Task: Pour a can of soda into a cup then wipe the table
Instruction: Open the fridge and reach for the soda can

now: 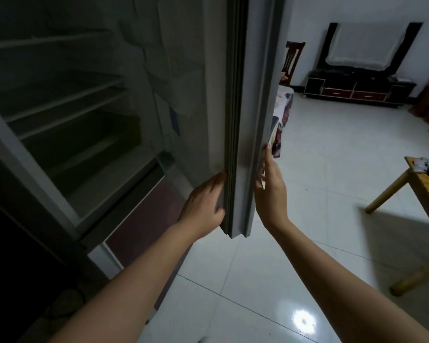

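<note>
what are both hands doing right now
Left hand: grips the inner edge of the open grey fridge door.
Right hand: open, fingers straight against the door's outer face.

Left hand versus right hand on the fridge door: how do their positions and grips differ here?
The left hand sits on the inner, gasket side of the fridge door, thumb against its edge; the right hand lies on the outer face. The left hand is lower, near the door's bottom corner; the right hand reaches higher, fingers straight and pointing up. Both touch the open door's edge, and neither holds anything else.
</note>
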A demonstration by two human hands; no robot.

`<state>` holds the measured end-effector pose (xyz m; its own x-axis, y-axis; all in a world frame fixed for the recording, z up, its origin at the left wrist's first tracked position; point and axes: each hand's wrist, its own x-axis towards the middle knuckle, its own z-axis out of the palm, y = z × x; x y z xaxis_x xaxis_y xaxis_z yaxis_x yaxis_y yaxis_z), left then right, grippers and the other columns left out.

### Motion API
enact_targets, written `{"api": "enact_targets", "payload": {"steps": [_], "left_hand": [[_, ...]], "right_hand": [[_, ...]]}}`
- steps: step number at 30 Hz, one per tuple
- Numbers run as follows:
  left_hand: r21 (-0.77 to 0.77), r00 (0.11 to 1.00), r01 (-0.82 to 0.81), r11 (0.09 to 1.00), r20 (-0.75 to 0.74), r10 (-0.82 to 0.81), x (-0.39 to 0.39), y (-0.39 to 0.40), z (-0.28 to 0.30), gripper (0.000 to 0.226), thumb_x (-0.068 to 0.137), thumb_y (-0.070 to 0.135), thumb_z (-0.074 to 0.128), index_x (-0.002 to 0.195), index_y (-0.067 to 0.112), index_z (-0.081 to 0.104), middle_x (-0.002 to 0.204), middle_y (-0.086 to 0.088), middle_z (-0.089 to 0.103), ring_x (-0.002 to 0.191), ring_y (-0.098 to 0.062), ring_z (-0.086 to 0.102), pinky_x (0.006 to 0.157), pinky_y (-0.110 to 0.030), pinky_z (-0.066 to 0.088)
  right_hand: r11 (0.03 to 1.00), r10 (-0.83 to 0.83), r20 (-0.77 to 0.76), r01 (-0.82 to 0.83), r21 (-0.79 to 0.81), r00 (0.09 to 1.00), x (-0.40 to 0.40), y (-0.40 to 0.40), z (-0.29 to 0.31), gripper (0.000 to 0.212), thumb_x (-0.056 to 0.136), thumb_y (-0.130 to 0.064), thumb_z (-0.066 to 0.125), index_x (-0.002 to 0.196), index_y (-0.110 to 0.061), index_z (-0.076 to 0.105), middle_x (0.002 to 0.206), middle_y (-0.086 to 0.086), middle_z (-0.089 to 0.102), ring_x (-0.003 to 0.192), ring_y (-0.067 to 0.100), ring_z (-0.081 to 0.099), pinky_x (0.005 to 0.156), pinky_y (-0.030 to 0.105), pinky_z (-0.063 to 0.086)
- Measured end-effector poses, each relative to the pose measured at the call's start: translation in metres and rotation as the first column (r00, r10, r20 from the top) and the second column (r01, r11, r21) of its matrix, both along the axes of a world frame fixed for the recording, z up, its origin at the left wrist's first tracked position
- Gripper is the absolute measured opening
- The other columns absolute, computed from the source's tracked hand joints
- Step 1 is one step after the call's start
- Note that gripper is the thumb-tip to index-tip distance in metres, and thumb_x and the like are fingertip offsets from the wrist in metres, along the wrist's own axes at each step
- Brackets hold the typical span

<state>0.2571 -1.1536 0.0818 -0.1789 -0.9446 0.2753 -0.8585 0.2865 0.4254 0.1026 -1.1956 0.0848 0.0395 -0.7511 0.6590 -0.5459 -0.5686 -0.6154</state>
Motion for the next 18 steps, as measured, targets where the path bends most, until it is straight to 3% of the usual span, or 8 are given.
{"api": "enact_targets", "payload": {"steps": [2, 5, 10, 16, 18], "left_hand": [[-0.044, 0.999, 0.034, 0.998, 0.009, -0.033, -0.009, -0.015, -0.001, 0.070, 0.088, 0.012, 0.049, 0.148, 0.018, 0.013, 0.155, 0.000, 0.021, 0.142, -0.015, 0.020, 0.112, -0.020, 0.013], [-0.122, 0.995, 0.084, 0.989, 0.062, -0.077, -0.023, -0.040, -0.003, 0.066, 0.086, 0.010, 0.049, 0.146, 0.012, 0.021, 0.151, -0.006, 0.030, 0.139, -0.019, 0.028, 0.110, -0.019, 0.016], [-0.107, 0.977, 0.175, 0.979, 0.139, -0.159, -0.050, -0.078, -0.004, 0.069, 0.091, 0.018, 0.043, 0.149, 0.015, 0.004, 0.156, -0.004, 0.013, 0.142, -0.017, 0.018, 0.113, -0.022, 0.016], [-0.082, 0.968, 0.213, 0.974, 0.151, -0.199, -0.080, -0.116, -0.002, 0.070, 0.093, 0.020, 0.042, 0.149, 0.018, -0.001, 0.156, -0.005, 0.011, 0.139, -0.020, 0.025, 0.111, -0.026, 0.024], [-0.070, 0.969, 0.203, 0.977, 0.157, -0.191, -0.089, -0.128, -0.002, 0.071, 0.093, 0.020, 0.042, 0.148, 0.019, -0.002, 0.156, -0.005, 0.011, 0.137, -0.022, 0.028, 0.110, -0.028, 0.027]], "right_hand": [[0.999, -0.037, -0.013, 0.037, -0.012, 0.999, -0.011, -0.013, 0.000, 0.080, 0.081, 0.011, 0.058, 0.144, -0.011, 0.013, 0.135, 0.018, 0.047, 0.117, 0.029, 0.052, 0.093, 0.025, 0.041], [0.997, -0.074, 0.008, 0.073, 0.007, 0.997, -0.027, -0.034, 0.001, 0.080, 0.083, 0.013, 0.054, 0.144, -0.013, 0.011, 0.138, 0.017, 0.044, 0.122, 0.030, 0.048, 0.098, 0.033, 0.043], [0.993, -0.105, 0.048, 0.103, 0.049, 0.993, -0.055, -0.075, 0.000, 0.080, 0.086, 0.013, 0.048, 0.146, -0.022, 0.008, 0.148, 0.009, 0.034, 0.132, 0.028, 0.040, 0.103, 0.047, 0.043], [0.984, -0.155, -0.001, 0.154, 0.090, 0.988, -0.087, -0.109, -0.003, 0.062, 0.091, 0.011, 0.033, 0.147, -0.012, 0.017, 0.153, 0.005, 0.022, 0.141, 0.016, 0.021, 0.113, 0.042, 0.030], [0.980, -0.131, -0.031, 0.134, 0.148, 0.991, -0.093, -0.117, -0.006, 0.061, 0.093, 0.008, 0.031, 0.147, -0.012, 0.012, 0.155, 0.003, 0.014, 0.139, 0.006, 0.011, 0.117, 0.031, 0.018]]}}
